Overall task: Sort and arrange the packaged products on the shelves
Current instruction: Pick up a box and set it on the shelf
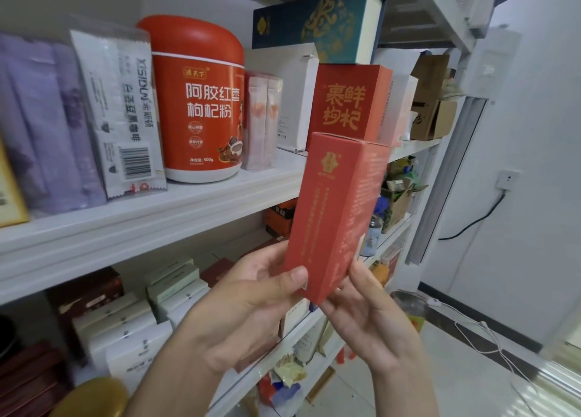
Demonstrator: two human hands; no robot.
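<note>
Hands meet low in the view around a tall red box (333,215), which stands nearly upright in the air in front of the shelf (157,215), its top leaning slightly toward one o'clock. The left hand (251,294) grips the box's lower left corner, thumb pressed on the front face and fingers curled behind. The right hand (367,316) holds the bottom right edge, fingers curled against the side panel.

On the upper shelf, at ten o'clock from the box, stands a red jar (198,102) with a domed lid and white lettering. Further toward nine o'clock lean a white sachet pack (116,112) in clear wrap and a row of purple packets (41,118). Pink sachets (262,118) stand just beside the jar, on its three o'clock side. At twelve o'clock from the held box sits a red carton (345,102) with gold characters, and a dark blue gift box (314,24) rests on top of it. At two o'clock is a brown cardboard box (434,102). At eight o'clock, on the lower shelf, pale boxes (132,322) are stacked. A wall socket (506,179) shows at three o'clock.
</note>
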